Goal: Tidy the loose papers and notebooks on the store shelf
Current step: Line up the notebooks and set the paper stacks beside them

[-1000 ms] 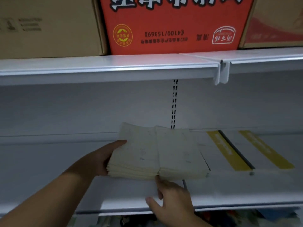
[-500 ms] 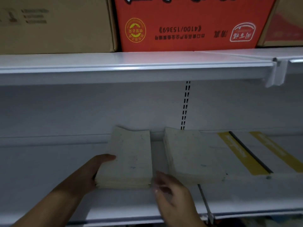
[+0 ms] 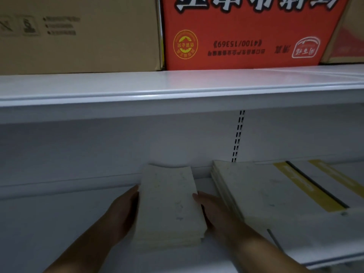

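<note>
**A:** How are the hands set?

**B:** The left hand and right hand press flat against the long sides of the paper stack. The fingers are straight and nothing is clenched. The stack lies on the shelf, near its front.

**A:** How will it handle?

**B:** Probably light and floppy, with sheets that slide; its far edge curls up. I'd squeeze the sides and support it from underneath.

**A:** Room?

**B:** There's bare shelf to the left. A second stack sits just beside the right hand, and the upper shelf is overhead.
</note>
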`<state>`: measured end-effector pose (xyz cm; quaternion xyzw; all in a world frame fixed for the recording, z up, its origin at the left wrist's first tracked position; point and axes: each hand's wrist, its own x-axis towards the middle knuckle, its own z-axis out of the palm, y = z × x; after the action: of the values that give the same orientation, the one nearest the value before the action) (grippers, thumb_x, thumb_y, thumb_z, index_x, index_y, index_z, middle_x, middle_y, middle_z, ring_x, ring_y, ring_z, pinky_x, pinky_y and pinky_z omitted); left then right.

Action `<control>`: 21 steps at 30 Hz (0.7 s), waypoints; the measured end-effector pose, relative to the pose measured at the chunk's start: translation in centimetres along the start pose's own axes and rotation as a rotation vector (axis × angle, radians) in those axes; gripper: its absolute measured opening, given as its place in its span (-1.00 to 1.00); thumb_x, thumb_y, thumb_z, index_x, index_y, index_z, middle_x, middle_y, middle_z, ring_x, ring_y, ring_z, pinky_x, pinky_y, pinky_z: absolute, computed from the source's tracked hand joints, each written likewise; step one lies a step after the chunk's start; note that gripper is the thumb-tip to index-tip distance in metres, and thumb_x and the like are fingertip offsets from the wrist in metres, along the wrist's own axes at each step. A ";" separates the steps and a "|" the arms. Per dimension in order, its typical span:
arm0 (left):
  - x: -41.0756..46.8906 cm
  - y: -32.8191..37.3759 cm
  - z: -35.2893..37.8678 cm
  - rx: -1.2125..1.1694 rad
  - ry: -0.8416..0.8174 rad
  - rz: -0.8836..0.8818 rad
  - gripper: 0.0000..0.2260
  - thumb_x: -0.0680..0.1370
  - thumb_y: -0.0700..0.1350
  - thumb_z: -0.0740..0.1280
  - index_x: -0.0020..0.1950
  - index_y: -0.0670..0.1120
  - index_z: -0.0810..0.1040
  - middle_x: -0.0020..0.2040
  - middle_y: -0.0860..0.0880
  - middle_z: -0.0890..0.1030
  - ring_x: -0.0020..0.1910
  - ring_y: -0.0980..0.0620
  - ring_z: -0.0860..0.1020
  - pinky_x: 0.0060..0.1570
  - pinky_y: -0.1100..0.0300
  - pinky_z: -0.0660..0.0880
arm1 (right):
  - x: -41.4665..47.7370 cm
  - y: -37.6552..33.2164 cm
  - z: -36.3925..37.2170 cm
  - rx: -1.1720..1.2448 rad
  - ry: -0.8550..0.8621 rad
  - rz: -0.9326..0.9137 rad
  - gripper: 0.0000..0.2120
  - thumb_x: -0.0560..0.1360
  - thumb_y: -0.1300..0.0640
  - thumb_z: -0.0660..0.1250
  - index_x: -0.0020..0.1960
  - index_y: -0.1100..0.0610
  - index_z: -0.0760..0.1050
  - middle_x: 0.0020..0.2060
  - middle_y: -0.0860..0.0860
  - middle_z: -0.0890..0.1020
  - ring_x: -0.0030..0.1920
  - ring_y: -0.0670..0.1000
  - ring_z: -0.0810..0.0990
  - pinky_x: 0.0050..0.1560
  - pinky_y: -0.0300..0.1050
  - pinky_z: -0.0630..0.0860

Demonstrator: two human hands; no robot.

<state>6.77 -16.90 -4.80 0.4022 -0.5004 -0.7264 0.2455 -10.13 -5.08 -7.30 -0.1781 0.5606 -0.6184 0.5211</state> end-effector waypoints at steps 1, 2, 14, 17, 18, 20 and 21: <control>0.2 -0.1 0.0 -0.032 0.001 0.012 -0.66 0.58 0.03 0.17 -0.06 -0.19 0.62 -0.27 -0.10 0.71 -0.19 -0.11 0.62 -0.19 0.03 0.47 | 0.0 0.0 -0.1 0.032 -0.016 0.009 -0.69 0.59 0.13 0.15 0.24 0.21 0.50 0.12 0.19 0.63 0.11 0.21 0.61 0.14 0.13 0.53; 0.4 -0.1 -0.1 -0.052 0.016 0.008 -0.65 0.57 0.03 0.18 -0.06 -0.19 0.62 -0.27 -0.11 0.70 -0.21 -0.12 0.62 -0.19 0.03 0.46 | 0.2 0.1 0.0 0.058 -0.028 0.023 -0.69 0.58 0.10 0.15 0.23 0.21 0.50 0.11 0.17 0.64 0.10 0.20 0.61 0.12 0.09 0.54; 2.2 0.7 0.1 -0.083 0.056 -0.048 -0.63 0.60 0.07 0.13 -0.03 -0.17 0.60 -0.29 -0.10 0.71 -0.13 -0.14 0.59 -0.16 0.05 0.49 | 2.0 -0.6 0.8 -0.121 -0.002 -0.050 -0.53 0.59 0.20 0.16 0.47 0.20 0.18 0.41 0.15 0.37 0.34 0.18 0.43 0.31 0.04 0.40; 2.7 0.7 0.8 -0.061 0.064 -0.032 -0.68 0.60 0.04 0.15 -0.08 -0.15 0.58 -0.37 -0.07 0.69 -0.19 -0.12 0.57 -0.24 0.07 0.47 | 2.1 -0.5 1.4 -0.253 0.022 -0.090 -0.63 0.59 0.27 0.14 0.39 0.17 0.32 0.31 0.15 0.48 0.26 0.18 0.51 0.26 0.02 0.46; 2.9 0.6 0.9 -0.057 0.067 -0.021 -0.69 0.60 0.04 0.16 -0.08 -0.14 0.58 -0.37 -0.07 0.69 -0.19 -0.12 0.58 -0.25 0.08 0.47 | 2.1 -0.6 1.5 -0.255 0.013 -0.100 -0.64 0.58 0.26 0.15 0.38 0.16 0.34 0.28 0.13 0.51 0.22 0.15 0.53 0.21 -0.01 0.49; 3.0 0.5 0.7 -0.065 0.070 -0.045 -0.70 0.58 0.04 0.19 -0.04 -0.14 0.59 -0.30 -0.09 0.70 -0.16 -0.13 0.59 -0.23 0.07 0.48 | 1.7 -0.6 1.8 -0.313 0.036 -0.103 -0.64 0.56 0.15 0.21 0.35 0.13 0.36 0.23 0.06 0.53 0.17 0.09 0.55 0.13 -0.08 0.53; 2.7 0.5 0.6 -0.054 0.063 -0.062 -0.71 0.57 0.04 0.21 -0.02 -0.14 0.60 -0.25 -0.11 0.71 -0.14 -0.13 0.59 -0.21 0.05 0.48 | 1.5 -0.3 1.7 -0.342 0.028 -0.138 -0.56 0.53 0.03 0.26 0.37 0.12 0.35 0.26 0.04 0.52 0.18 0.06 0.54 0.16 -0.10 0.52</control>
<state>4.68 -18.85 -5.10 0.4335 -0.4596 -0.7340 0.2493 -9.41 -7.24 -7.07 -0.2936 0.6513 -0.5505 0.4319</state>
